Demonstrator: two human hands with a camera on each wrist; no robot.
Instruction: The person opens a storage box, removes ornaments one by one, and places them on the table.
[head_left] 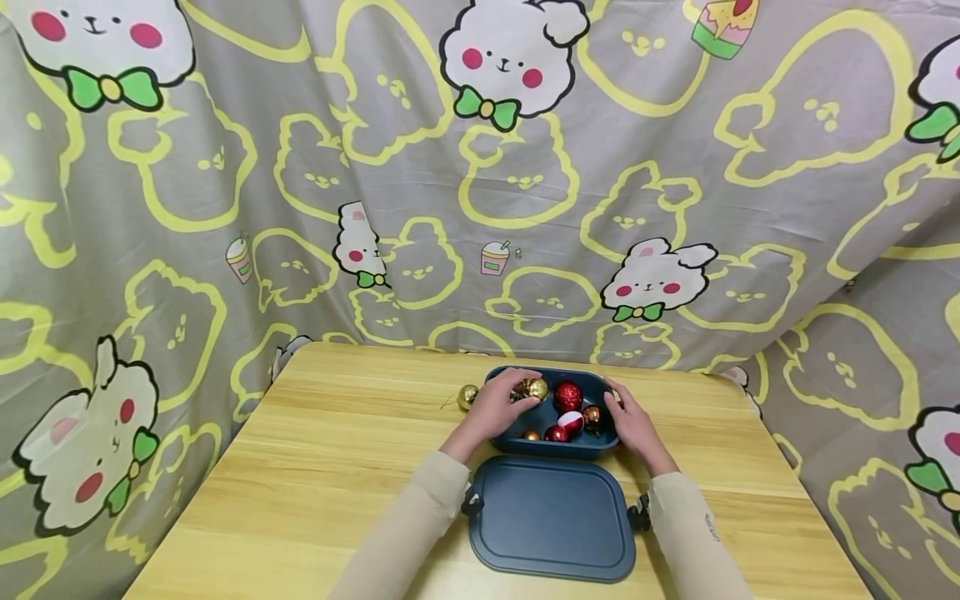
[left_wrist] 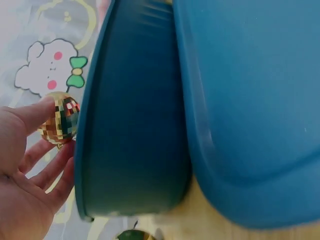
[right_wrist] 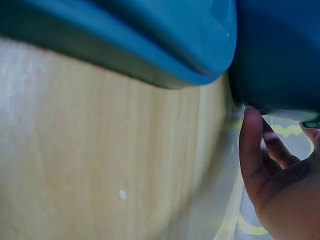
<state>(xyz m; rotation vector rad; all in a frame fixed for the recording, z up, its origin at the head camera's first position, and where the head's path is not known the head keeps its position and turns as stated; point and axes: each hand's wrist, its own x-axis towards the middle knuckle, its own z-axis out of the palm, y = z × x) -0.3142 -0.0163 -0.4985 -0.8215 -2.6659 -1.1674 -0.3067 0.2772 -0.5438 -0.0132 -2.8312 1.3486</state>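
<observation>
My left hand [head_left: 504,404] reaches over the left part of a dark blue rectangular box [head_left: 573,450] and pinches a shiny gold mirrored ball ornament [left_wrist: 61,119] between thumb and fingers. Its tiled surface shows in the left wrist view. At the box's right end, my right hand [head_left: 633,423] holds the wall, the fingers [right_wrist: 252,142] against the outside and the thumb by the rim. Inside the box lie a red glittery ball [head_left: 567,396], a red-and-white ball [head_left: 571,422], a smaller red ball [head_left: 557,433], a bronze ball [head_left: 593,418] and a small orange-gold ball [head_left: 531,435].
The blue lid [head_left: 552,518] lies flat on the wooden table [head_left: 330,467], in front of the box. Another gold ball [head_left: 468,396] with a string loop sits just left of the box. A patterned grey cloth [head_left: 420,208] hangs behind the table and along its sides.
</observation>
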